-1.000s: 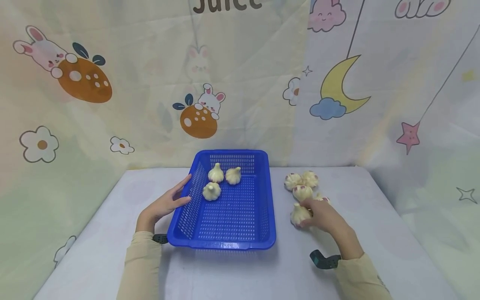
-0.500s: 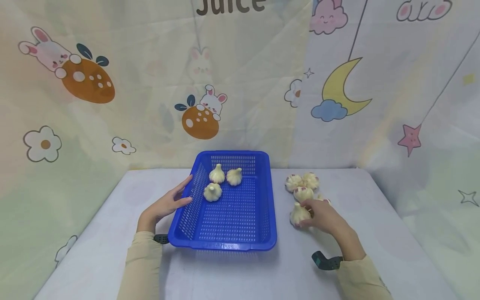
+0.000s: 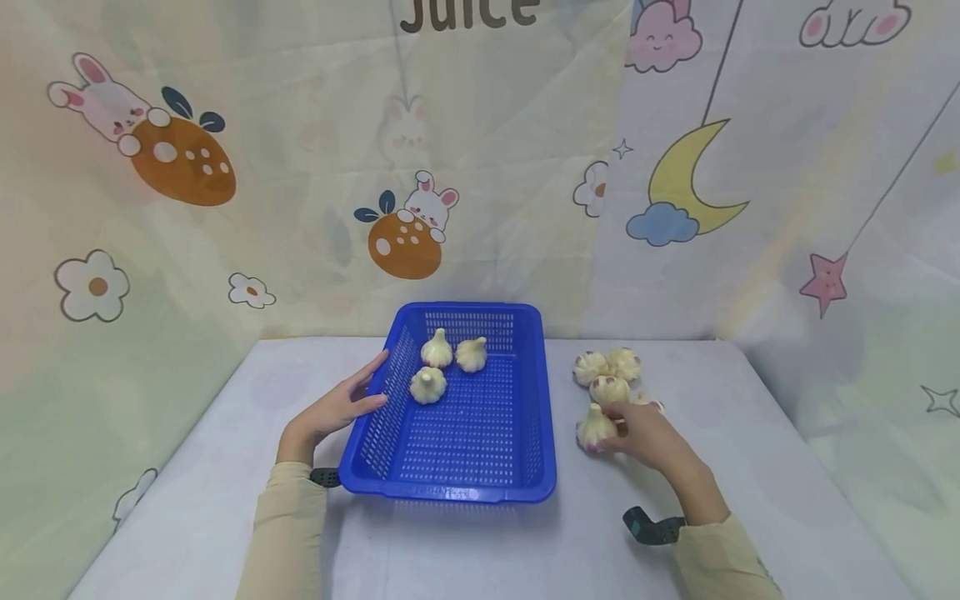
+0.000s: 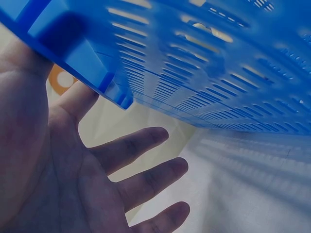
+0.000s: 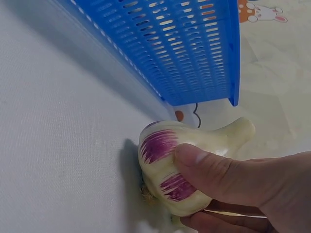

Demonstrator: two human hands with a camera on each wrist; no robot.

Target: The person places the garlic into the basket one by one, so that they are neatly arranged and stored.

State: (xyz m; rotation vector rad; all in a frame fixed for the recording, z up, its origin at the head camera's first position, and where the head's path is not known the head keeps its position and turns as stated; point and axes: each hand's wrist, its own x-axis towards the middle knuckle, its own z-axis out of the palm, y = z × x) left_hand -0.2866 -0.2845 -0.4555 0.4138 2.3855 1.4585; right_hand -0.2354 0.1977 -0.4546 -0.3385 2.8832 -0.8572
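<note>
A blue plastic basket (image 3: 480,493) stands mid-table with three garlic bulbs (image 3: 427,385) in its back left part. My left hand (image 3: 333,414) rests against its left rim; in the left wrist view the thumb and one finger touch the rim while the other fingers stretch out straight below it. To the right of the basket, my right hand (image 3: 647,433) pinches a garlic bulb (image 5: 167,170) between thumb and fingers. This bulb is white with purple streaks, and its stem points up in the head view. The fingers behind it are partly hidden.
Several more garlic bulbs (image 3: 609,388) lie clustered just beyond my right hand, one partly hidden by it. A white cloth covers the table (image 3: 442,558). Behind it hangs a printed curtain (image 3: 495,167) with rabbits and a moon.
My right hand has shifted the pinched garlic bulb slightly left toward the basket. The left hand stays at the basket rim. The head view has drifted a little.
</note>
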